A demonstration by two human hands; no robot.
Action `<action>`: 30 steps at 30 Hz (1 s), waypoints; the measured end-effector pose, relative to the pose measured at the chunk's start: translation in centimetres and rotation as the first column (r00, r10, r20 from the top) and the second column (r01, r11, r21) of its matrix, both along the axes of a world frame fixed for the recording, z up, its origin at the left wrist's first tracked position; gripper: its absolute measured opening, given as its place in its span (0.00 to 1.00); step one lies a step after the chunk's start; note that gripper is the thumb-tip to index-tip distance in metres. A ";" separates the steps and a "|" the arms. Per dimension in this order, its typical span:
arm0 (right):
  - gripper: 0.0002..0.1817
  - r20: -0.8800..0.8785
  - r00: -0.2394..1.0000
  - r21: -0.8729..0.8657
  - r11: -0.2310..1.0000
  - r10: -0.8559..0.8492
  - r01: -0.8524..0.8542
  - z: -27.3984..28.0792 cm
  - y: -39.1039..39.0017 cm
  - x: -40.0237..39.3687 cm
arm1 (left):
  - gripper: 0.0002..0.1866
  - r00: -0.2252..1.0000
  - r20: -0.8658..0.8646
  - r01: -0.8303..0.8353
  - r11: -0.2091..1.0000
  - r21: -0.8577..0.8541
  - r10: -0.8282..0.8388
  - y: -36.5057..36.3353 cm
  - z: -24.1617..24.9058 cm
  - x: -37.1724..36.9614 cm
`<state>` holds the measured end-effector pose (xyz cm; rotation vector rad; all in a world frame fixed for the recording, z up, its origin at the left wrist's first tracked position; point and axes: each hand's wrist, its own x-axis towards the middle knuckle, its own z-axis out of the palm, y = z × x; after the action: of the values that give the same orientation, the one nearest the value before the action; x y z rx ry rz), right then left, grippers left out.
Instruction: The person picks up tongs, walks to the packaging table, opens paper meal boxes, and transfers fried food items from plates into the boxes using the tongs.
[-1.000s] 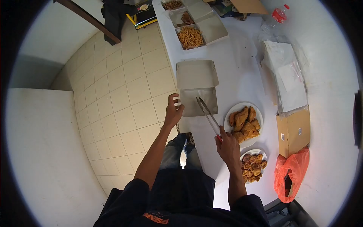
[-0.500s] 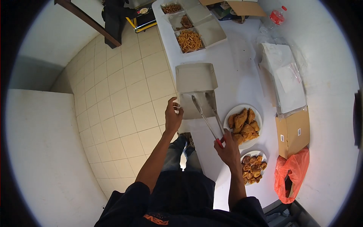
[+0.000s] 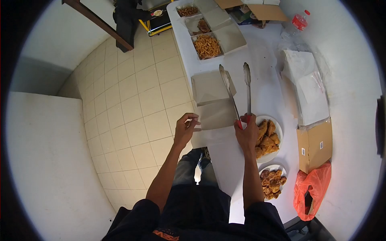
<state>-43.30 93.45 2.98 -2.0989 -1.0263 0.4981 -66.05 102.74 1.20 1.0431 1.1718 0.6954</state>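
Note:
My right hand [image 3: 246, 134] is closed around the red-gripped handles of metal tongs [image 3: 248, 90]. The tong arms are spread apart, nothing is between their tips, and they reach up past the right side of an open cardboard food box [image 3: 217, 115]. Nothing lies in the part of that box I can see. My left hand [image 3: 186, 130] is by the box's left edge, fingers loosely curled and somewhat apart, no object visible in them. Beside my right hand stands a white plate [image 3: 280, 138] of large fried chicken pieces [image 3: 268, 140]. Nearer me, another plate [image 3: 284, 172] carries smaller fried pieces [image 3: 273, 182].
Farther along the white table [image 3: 257, 52] are open boxes with fries [image 3: 207, 47] and other food. Along the wall stand a plastic bottle [image 3: 300, 20], a wrapped white stack [image 3: 303, 88], a brown carton [image 3: 313, 144] and a red plastic bag [image 3: 313, 193].
The tongs have swung up and out of the box, and their tips are farther apart. My right hand has moved up, off the large chicken plate's edge. My left hand's fingers have drawn closer together.

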 end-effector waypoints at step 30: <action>0.28 -0.164 0.984 -0.041 0.997 -0.065 0.059 -1.2 2.8 2.0 | 0.18 0.760 -0.639 0.619 0.428 0.659 -0.116 0.3 1.2 4.3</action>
<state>-41.30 96.26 1.82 -2.0748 -0.8604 0.6524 -61.73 102.99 2.43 2.4199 0.9092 0.6223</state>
